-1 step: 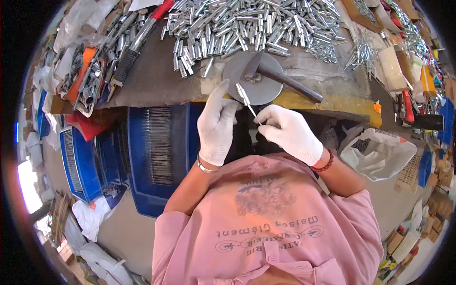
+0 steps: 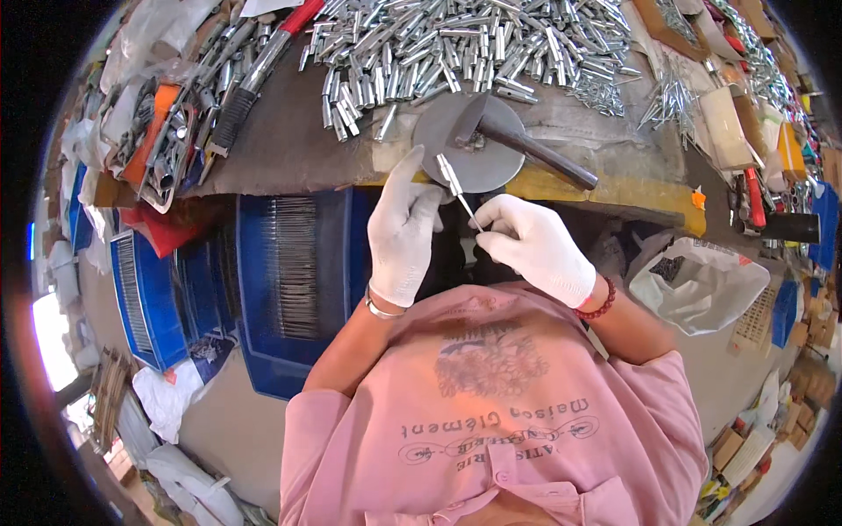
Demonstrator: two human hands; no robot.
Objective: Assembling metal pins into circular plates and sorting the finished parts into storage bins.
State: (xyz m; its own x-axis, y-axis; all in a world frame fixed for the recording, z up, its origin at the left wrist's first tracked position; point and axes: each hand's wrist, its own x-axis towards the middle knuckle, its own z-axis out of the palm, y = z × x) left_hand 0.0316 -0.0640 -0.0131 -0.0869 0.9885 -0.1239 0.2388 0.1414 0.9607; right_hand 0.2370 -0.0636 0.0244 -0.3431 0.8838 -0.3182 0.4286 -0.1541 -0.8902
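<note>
I'm seeing a slim silver metal piece [image 2: 455, 181], thicker tube end uppermost, thin pin below, tilting over the workbench edge; its lower tip is possibly hiding behind fingers.

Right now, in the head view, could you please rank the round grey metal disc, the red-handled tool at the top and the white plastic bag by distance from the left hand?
From the left hand:
1. Round grey metal disc, just above its fingertips on the bench edge.
2. Red-handled tool, far up, at the bench's back.
3. White plastic bag, far right, below the bench.
</note>
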